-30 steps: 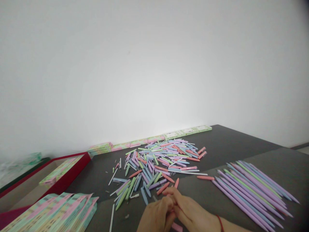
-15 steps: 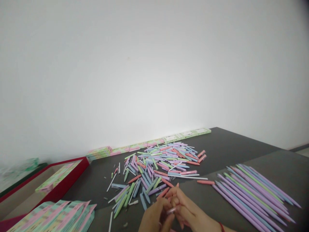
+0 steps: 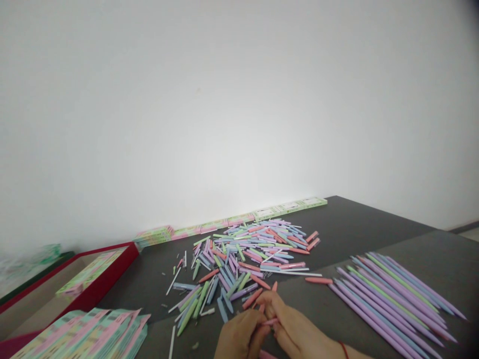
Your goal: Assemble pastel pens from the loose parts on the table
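Note:
My left hand (image 3: 238,333) and my right hand (image 3: 295,321) meet at the bottom centre, fingers closed together. Between their fingertips is a small pink pen part (image 3: 271,322), mostly hidden by the fingers. A coral tip (image 3: 275,286) shows just above my right hand; whether it is held I cannot tell. Right beyond the hands spreads a loose heap of pastel pen parts (image 3: 239,264) in purple, blue, green and coral, with thin white refills (image 3: 295,273) among them. A coral pen part (image 3: 318,280) lies between the heap and a row of long pastel pens (image 3: 389,299) at the right.
A red-rimmed box (image 3: 112,269) at the left holds a printed carton. In front of it lie fanned printed packets (image 3: 93,336). Printed boxes (image 3: 224,222) line the table's back edge against the white wall (image 3: 239,109). Small white scraps lie left of the heap.
Both hands stay in nearly the same place. My fingers have shifted around the small part, and its pink side now shows more clearly between them.

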A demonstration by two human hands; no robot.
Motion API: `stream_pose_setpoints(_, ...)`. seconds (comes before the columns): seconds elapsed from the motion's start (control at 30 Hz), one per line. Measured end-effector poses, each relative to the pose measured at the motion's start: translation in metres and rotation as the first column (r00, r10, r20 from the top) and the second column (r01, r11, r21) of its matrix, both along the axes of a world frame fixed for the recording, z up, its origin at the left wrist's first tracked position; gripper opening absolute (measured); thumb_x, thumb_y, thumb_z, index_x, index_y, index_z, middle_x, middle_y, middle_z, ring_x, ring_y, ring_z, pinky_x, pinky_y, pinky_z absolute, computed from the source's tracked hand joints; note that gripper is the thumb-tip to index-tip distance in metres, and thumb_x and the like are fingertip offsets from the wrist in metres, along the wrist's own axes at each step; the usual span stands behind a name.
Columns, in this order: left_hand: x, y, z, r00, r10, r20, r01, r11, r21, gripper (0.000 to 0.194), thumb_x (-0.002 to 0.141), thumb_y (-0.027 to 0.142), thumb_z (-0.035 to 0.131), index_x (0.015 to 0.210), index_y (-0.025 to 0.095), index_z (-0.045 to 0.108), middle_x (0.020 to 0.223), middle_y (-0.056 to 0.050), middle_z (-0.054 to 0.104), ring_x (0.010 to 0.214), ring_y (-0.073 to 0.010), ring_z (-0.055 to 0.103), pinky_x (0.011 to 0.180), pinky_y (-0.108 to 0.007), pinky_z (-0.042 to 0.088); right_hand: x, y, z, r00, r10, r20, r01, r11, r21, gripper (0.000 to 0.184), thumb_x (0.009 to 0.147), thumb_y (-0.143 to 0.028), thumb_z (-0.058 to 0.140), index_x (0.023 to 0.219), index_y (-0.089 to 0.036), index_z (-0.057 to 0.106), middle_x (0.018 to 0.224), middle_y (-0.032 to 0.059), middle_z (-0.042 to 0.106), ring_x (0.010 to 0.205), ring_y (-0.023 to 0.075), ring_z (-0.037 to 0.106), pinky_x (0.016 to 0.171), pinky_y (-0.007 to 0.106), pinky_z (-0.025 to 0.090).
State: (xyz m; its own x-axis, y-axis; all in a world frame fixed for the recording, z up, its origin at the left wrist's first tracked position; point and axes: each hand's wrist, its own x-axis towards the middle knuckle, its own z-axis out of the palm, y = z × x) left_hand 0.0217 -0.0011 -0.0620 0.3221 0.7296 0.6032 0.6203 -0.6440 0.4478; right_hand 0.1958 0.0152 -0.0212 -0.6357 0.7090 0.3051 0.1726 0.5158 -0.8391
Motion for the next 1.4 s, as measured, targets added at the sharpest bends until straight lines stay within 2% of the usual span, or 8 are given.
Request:
stream_pose_setpoints(0.23,0.001,0.0,-0.002,0.999,-0.015,0.029,0.019,0.992,-0.124,0.016,0.09,0.026,0.047,0.081,0.023,0.061,0.065,0.002,0.065,0.055,-0.0127,0.059,0.054,-0.018,0.041,0.0,-0.004,0.008,0.992,-0.065,0.108,0.064,0.998,0.015,0.031,0.082,-0.026,0.043,0.112,-0.021,0.046,0.091,0.0075,0.064,0.083,0.0231,0.063,0.077,0.033,0.047)
stream_pose_setpoints(0.43,0.002,-0.001,0.006,0.988,-0.007,0.155,0.051,0.959,-0.278,0.021,0.089,0.024,0.042,0.073,0.022,0.055,0.058,0.005,0.055,0.05,-0.0107,0.051,0.05,-0.018,0.035,0.004,-0.014,0.024,1.0,-0.016,-0.007,0.016,0.999,0.032,0.018,0.09,-0.025,0.031,0.098,-0.019,0.046,0.094,0.0097,0.057,0.086,0.0198,0.057,0.079,0.033,0.046)
stream_pose_setpoints(0.53,0.001,0.0,0.007,0.986,0.013,0.168,0.037,0.956,-0.292,0.022,0.089,0.024,0.041,0.072,0.022,0.054,0.059,0.005,0.053,0.051,-0.0108,0.05,0.051,-0.018,0.036,0.004,-0.009,0.014,0.997,-0.053,-0.051,0.05,0.997,-0.063,0.02,0.094,-0.034,0.032,0.093,-0.02,0.047,0.083,0.0034,0.053,0.069,0.0148,0.052,0.063,0.026,0.045)
stream_pose_setpoints(0.67,0.0,0.0,0.008,0.99,0.029,0.138,0.007,0.968,-0.251,0.021,0.089,0.023,0.042,0.072,0.022,0.055,0.061,0.004,0.055,0.053,-0.0109,0.051,0.052,-0.017,0.037,0.002,0.004,-0.009,0.997,0.01,-0.078,-0.027,0.977,-0.21,0.019,0.095,-0.037,0.037,0.093,-0.019,0.046,0.066,-0.0038,0.051,0.048,0.0089,0.04,0.045,0.02,0.033)
stream_pose_setpoints(0.83,-0.002,-0.001,0.009,0.996,0.015,0.086,0.001,0.983,-0.182,0.018,0.089,0.022,0.044,0.076,0.022,0.056,0.06,0.005,0.057,0.05,-0.0105,0.052,0.05,-0.017,0.037,0.002,0.009,-0.013,0.998,-0.026,-0.053,0.012,0.969,-0.248,0.017,0.093,-0.036,0.043,0.087,-0.02,0.045,0.055,-0.0059,0.055,0.037,0.0064,0.036,0.036,0.016,0.027)
stream_pose_setpoints(1.07,-0.007,-0.002,0.012,0.996,0.017,-0.082,-0.028,0.991,-0.133,0.014,0.089,0.022,0.047,0.084,0.022,0.06,0.072,0.0,0.067,0.062,-0.0138,0.062,0.059,-0.019,0.043,0.003,0.008,-0.018,1.0,-0.005,-0.02,0.001,0.979,-0.204,0.013,0.093,-0.03,0.043,0.086,-0.02,0.046,0.055,-0.0055,0.056,0.039,0.0075,0.044,0.038,0.015,0.031)
stream_pose_setpoints(1.3,-0.005,0.0,0.008,0.998,0.034,-0.054,-0.045,0.972,-0.231,0.02,0.09,0.027,0.046,0.076,0.022,0.061,0.054,0.005,0.06,0.048,-0.0115,0.056,0.049,-0.019,0.037,0.005,0.008,-0.016,0.999,-0.043,0.032,0.044,0.998,-0.036,0.014,0.095,-0.029,0.041,0.089,-0.019,0.05,0.06,-0.0045,0.057,0.048,0.0092,0.049,0.049,0.018,0.037)
stream_pose_setpoints(1.4,-0.004,0.001,0.006,0.998,0.031,-0.06,-0.045,0.965,-0.258,0.018,0.087,0.026,0.05,0.075,0.022,0.062,0.055,0.005,0.06,0.05,-0.0118,0.056,0.05,-0.019,0.036,0.003,0.008,-0.017,1.0,-0.03,0.0,0.03,0.998,-0.06,0.015,0.093,-0.031,0.045,0.085,-0.019,0.051,0.058,-0.0054,0.053,0.047,0.009,0.047,0.047,0.018,0.035)
